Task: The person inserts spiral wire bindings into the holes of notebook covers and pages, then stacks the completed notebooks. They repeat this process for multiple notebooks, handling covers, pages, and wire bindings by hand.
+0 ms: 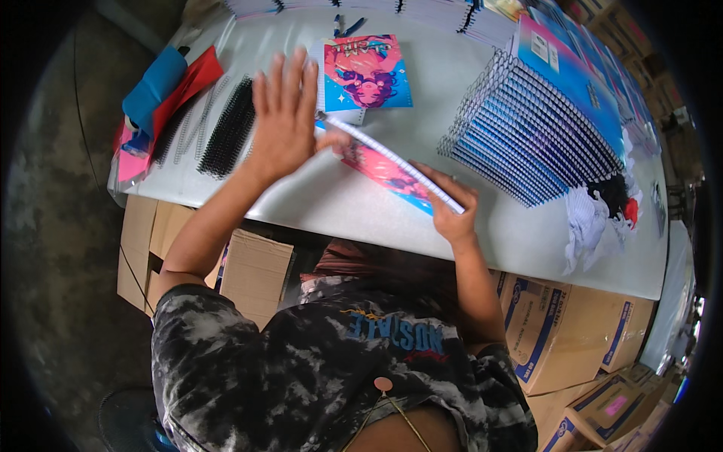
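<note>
My right hand [455, 209] grips one end of a notebook [382, 170] with a pink and blue illustrated cover. The notebook is tilted, its white page edge turned up, just above the table's near side. At its other end my left hand [285, 120] is raised flat with fingers stretched; the blurred thumb is at the notebook's corner, and I cannot tell whether it touches. Behind them lies another illustrated notebook or cover [367, 73] on white sheets. Left of my left hand is a bundle of black binding coils [226, 129].
A tall stack of coil-bound notebooks [533, 124] stands at the right, beside a crumpled white cloth [591, 226]. Blue and red wrappings [157, 87] lie at the left, pens [349, 29] at the back. Cardboard boxes [553, 331] sit below the table [339, 207].
</note>
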Action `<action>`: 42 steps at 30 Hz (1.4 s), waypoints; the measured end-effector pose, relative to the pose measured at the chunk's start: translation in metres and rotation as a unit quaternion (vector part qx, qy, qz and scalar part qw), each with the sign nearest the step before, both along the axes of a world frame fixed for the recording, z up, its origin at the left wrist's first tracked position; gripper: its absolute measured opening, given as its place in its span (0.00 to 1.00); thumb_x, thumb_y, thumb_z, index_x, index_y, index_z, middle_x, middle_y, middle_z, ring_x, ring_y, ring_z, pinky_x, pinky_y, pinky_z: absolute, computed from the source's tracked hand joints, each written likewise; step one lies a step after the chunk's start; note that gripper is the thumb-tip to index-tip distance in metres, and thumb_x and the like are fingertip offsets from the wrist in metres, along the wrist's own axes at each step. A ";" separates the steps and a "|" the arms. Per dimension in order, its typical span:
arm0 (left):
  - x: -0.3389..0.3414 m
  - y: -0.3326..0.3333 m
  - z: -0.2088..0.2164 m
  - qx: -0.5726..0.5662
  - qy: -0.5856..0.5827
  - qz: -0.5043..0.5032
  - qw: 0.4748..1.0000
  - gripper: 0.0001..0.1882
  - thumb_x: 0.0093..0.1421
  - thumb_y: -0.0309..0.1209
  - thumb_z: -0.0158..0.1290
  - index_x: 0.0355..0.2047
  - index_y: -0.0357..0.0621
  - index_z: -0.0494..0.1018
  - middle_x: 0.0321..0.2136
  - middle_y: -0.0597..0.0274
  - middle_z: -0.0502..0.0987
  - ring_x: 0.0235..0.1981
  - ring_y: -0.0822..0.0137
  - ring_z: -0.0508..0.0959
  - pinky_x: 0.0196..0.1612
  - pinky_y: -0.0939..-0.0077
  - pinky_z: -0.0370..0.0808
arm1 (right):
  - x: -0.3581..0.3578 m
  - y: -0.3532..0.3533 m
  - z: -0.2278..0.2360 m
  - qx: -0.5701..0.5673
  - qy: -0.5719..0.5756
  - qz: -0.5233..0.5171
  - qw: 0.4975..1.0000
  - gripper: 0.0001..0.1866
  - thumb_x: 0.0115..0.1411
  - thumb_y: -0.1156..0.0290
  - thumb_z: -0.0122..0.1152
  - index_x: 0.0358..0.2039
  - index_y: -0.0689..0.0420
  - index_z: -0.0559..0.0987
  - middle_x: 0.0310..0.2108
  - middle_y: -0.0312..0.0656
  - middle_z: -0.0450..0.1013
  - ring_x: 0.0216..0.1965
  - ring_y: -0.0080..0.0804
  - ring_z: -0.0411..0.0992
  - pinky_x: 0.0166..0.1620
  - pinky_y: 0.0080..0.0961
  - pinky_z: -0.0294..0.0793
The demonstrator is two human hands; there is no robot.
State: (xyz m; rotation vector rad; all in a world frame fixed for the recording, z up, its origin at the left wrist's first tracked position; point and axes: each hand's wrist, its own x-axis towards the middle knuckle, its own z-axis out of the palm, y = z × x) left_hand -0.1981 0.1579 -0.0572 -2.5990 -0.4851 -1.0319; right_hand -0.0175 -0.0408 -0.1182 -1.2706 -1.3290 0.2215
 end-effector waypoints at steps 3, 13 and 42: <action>-0.030 -0.018 -0.082 0.051 0.150 -0.065 0.985 0.54 0.52 0.66 0.36 0.60 0.27 0.39 0.61 0.30 0.35 0.62 0.34 0.31 0.58 0.38 0.27 | -0.012 -0.002 0.001 0.005 0.006 -0.004 1.000 0.19 0.47 0.87 0.54 0.42 0.62 0.77 0.39 0.46 0.75 0.38 0.36 0.76 0.40 0.24 0.74; -0.031 -0.033 -0.080 0.164 0.084 -0.193 0.964 0.57 0.48 0.71 0.33 0.58 0.25 0.47 0.59 0.33 0.46 0.60 0.35 0.46 0.53 0.29 0.35 | -0.015 0.008 -0.003 0.114 -0.101 0.005 0.988 0.17 0.46 0.81 0.58 0.40 0.63 0.77 0.38 0.51 0.75 0.37 0.41 0.76 0.39 0.26 0.76; -0.002 -0.035 -0.055 0.284 -0.105 -0.129 0.944 0.38 0.55 0.58 0.45 0.55 0.40 0.59 0.45 0.50 0.69 0.50 0.46 0.65 0.50 0.39 0.60 | -0.036 0.012 0.003 0.091 -0.082 0.047 0.991 0.20 0.45 0.83 0.58 0.43 0.61 0.76 0.40 0.47 0.75 0.39 0.39 0.75 0.40 0.28 0.75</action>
